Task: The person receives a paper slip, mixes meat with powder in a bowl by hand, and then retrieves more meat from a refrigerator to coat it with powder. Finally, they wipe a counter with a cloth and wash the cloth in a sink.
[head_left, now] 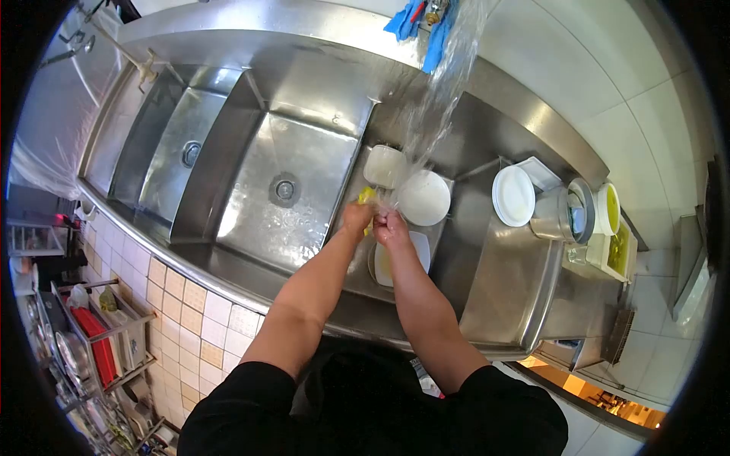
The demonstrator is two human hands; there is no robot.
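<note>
Both hands are together over the right-hand sink basin, in the stream of water. My left hand (357,216) is closed on a yellow sponge (367,195), which shows past the fingers. Close against it, my right hand (391,229) has its fingers curled in; splashing water hides what they hold, if anything. Just beyond the hands, a round white plate (425,198) and a squarish white dish (384,166) lie in the basin. Partly behind my right forearm is another white dish (417,251).
Water (437,106) pours from a tap (434,14) wrapped in blue cloth. A large steel basin (285,152) with a drain lies left. On the right ledge stand white plates (513,196), a metal pot (552,214) and a tub with yellow-green contents (620,251). A loaded rack (106,334) stands lower left.
</note>
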